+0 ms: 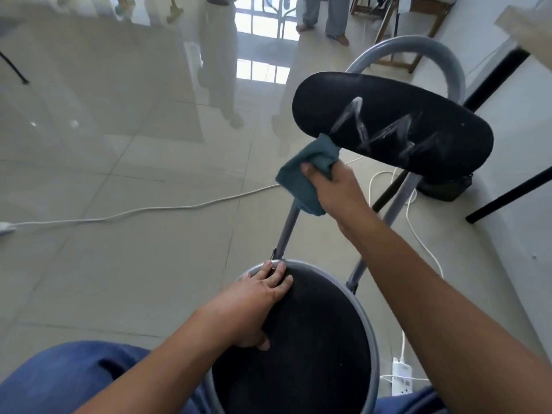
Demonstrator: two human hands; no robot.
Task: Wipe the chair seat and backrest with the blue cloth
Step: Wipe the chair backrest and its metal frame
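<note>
Resting flat on the near-left edge of the round black seat (313,339), the left hand (257,303) lies open, its fingers spread over the grey rim and its thumb on the padding. Just right of the seat, a white power strip (401,379) sits on the tiled floor (119,249). Farther up, the right hand (334,186) grips the bunched blue cloth (304,171), thumb and fingers curled round it, and the cloth's top touches the lower-left edge of the black oval backrest (394,127). Pale smeared streaks cross the backrest's face. A grey tube frame (418,46) arches behind it, and a white cable (149,209) runs across the floor to the left. At the far end, two people's legs (325,16) stand near a bright doorway.
</note>
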